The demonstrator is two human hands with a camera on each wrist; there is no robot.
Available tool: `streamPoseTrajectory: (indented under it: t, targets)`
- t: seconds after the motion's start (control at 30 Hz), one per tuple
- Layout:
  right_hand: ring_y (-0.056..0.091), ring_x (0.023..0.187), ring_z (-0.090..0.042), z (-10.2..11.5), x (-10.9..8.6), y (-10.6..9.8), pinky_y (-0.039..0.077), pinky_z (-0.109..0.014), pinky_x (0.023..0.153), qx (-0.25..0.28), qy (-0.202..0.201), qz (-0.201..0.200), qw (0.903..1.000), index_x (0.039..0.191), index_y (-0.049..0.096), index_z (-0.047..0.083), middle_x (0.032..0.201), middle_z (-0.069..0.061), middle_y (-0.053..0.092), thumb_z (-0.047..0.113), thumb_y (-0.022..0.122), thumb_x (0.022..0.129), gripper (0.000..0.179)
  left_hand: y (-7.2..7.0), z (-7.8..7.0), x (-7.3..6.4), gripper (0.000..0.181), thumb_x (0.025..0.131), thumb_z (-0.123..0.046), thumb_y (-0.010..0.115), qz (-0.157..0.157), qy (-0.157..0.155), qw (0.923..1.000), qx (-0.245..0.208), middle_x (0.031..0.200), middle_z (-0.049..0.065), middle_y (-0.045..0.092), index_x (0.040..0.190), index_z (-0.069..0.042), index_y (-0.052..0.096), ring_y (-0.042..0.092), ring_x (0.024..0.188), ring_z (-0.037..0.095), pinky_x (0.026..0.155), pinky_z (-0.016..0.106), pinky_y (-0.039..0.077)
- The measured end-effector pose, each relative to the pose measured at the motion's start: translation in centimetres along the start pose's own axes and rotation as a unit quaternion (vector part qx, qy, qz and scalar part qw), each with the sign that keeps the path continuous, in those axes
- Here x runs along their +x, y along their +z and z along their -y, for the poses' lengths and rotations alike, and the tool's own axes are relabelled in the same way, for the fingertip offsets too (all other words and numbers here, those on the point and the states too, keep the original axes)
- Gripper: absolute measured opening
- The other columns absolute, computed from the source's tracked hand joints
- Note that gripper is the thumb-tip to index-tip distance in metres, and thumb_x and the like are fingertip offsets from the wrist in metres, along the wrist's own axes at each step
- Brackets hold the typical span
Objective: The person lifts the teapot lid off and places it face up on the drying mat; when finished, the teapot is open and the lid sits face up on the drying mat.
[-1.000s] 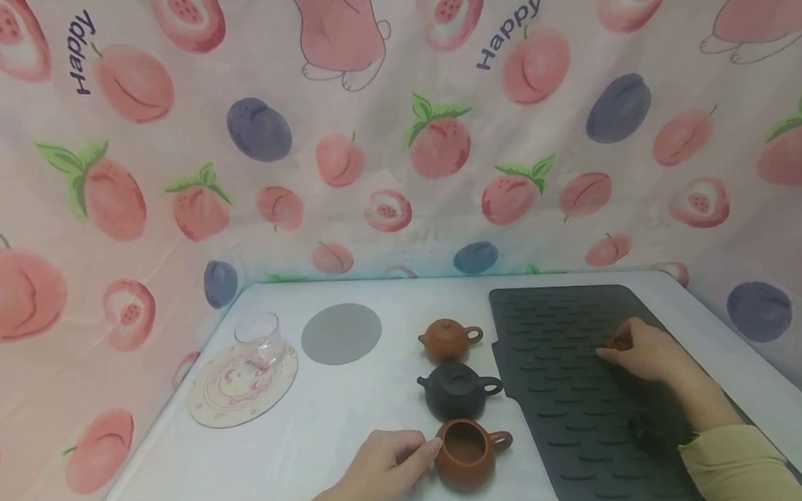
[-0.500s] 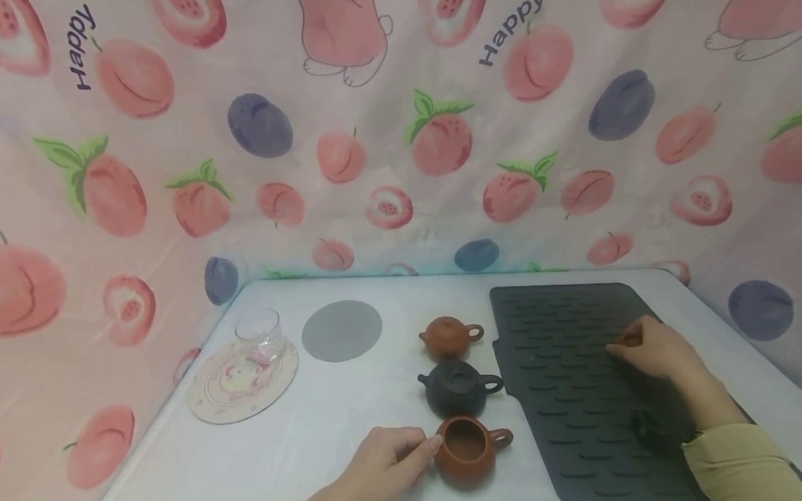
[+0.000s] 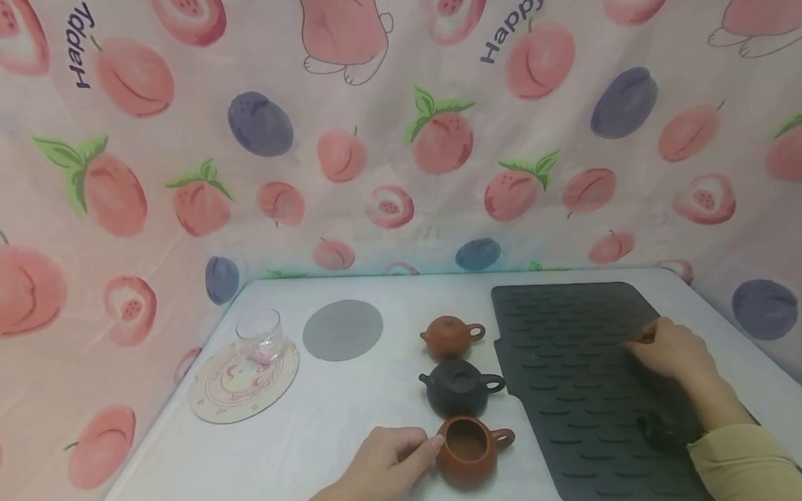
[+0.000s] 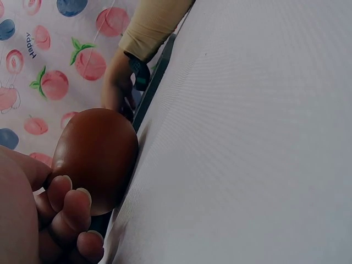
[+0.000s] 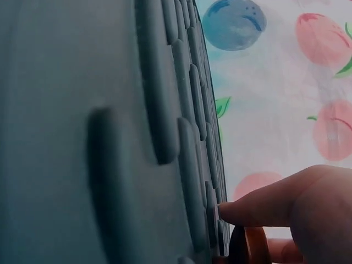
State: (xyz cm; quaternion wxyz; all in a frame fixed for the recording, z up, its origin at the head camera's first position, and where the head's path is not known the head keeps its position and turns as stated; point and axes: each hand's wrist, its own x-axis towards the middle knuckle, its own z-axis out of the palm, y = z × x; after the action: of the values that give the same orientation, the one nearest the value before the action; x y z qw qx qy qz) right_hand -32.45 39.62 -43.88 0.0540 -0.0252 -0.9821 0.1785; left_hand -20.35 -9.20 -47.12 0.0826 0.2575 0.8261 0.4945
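A lidless reddish-brown clay teapot [image 3: 471, 473] stands at the front of the white table, its handle to the right. My left hand [image 3: 382, 465] grips it at its left side, thumb and forefinger over where the spout is hidden. In the left wrist view the round belly of the teapot [image 4: 99, 159] shows beyond the curled fingers [image 4: 74, 209]. Over the right part of the dark ridged mat [image 3: 578, 392], my right hand [image 3: 676, 355] pinches a small brown lid [image 5: 256, 245], mostly covered by the fingers in the head view.
Behind the open teapot stand a black teapot [image 3: 456, 389] and a smaller orange-brown teapot [image 3: 447, 337], both lidded. At left, a clear glass [image 3: 259, 335] stands on a patterned round coaster [image 3: 220, 400], near a grey disc [image 3: 343, 331]. A fruit-print curtain [image 3: 384, 155] hangs behind.
My right hand has slid a little to the right over the mat with the lid between its fingers. The left hand and the teapots stay as they were.
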Motion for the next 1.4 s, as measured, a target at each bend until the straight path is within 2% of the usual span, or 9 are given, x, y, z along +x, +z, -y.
streamPoseTrajectory:
  t: [0.17,0.3,0.47,0.57,0.73,0.93,1.4]
  targets:
    - [0.060,0.086,-0.053,0.1,-0.2,-0.3,0.047,-0.062,0.074,-0.007,0.006,-0.008,0.9999,0.101,0.058,-0.020,0.090,-0.033,0.063,0.031,0.072,0.090,0.053,-0.1,-0.1,0.0,0.045,0.106,-0.047,0.053,0.002,0.001,1.0000,0.001,0.060,-0.012,0.049,0.071,-0.020,0.062,0.046,0.059,0.003,0.056,0.021,0.035]
    - [0.059,0.088,-0.054,0.1,-0.3,-0.7,0.047,-0.061,0.073,-0.003,0.022,0.024,0.9995,0.103,0.053,-0.019,0.094,-0.035,0.060,0.036,0.070,0.092,0.060,0.0,-0.2,0.1,0.044,0.106,-0.046,0.054,0.001,0.000,1.0000,0.002,0.060,-0.012,0.048,0.071,-0.020,0.062,0.045,0.058,0.003,0.055,0.021,0.035]
    - [0.061,0.087,-0.051,0.1,-0.3,-1.1,0.048,-0.060,0.071,-0.011,0.015,0.055,0.9983,0.103,0.058,-0.017,0.095,-0.034,0.063,0.041,0.070,0.093,0.060,-0.1,-0.3,0.0,0.044,0.106,-0.045,0.054,-0.003,0.006,1.0000,0.007,0.060,-0.012,0.048,0.071,-0.020,0.062,0.046,0.059,0.002,0.055,0.021,0.035]
    - [0.063,0.083,-0.046,0.2,-0.2,-1.2,0.049,-0.058,0.069,-0.011,0.005,0.057,0.9983,0.100,0.063,-0.014,0.093,-0.031,0.065,0.038,0.070,0.092,0.054,-0.1,-0.4,0.0,0.045,0.106,-0.045,0.053,-0.005,0.011,0.9998,0.013,0.059,-0.013,0.049,0.070,-0.020,0.062,0.046,0.059,0.002,0.055,0.020,0.035]
    - [0.062,0.080,-0.042,0.4,-0.3,-1.1,0.049,-0.057,0.069,-0.008,0.000,0.055,0.9985,0.099,0.061,-0.013,0.090,-0.027,0.065,0.032,0.070,0.092,0.047,-0.1,-0.3,0.1,0.044,0.106,-0.046,0.053,-0.006,0.012,0.9998,0.015,0.059,-0.013,0.047,0.071,-0.020,0.062,0.045,0.058,0.002,0.055,0.020,0.034]
    - [0.061,0.082,-0.043,0.7,-0.4,-1.1,0.048,-0.059,0.072,-0.007,0.000,0.056,0.9984,0.100,0.058,-0.014,0.090,-0.027,0.063,0.029,0.068,0.094,0.045,-0.1,-0.2,0.0,0.044,0.106,-0.046,0.054,-0.008,0.012,0.9998,0.015,0.059,-0.013,0.046,0.071,-0.020,0.062,0.044,0.058,0.002,0.055,0.020,0.034]
    - [0.061,0.087,-0.049,0.4,-0.3,-0.9,0.048,-0.060,0.073,-0.008,0.007,0.056,0.9984,0.104,0.057,-0.014,0.094,-0.030,0.064,0.034,0.069,0.093,0.051,0.0,-0.1,0.0,0.043,0.106,-0.046,0.055,-0.011,0.014,0.9997,0.014,0.060,-0.013,0.048,0.072,-0.021,0.063,0.046,0.059,0.002,0.055,0.020,0.035]
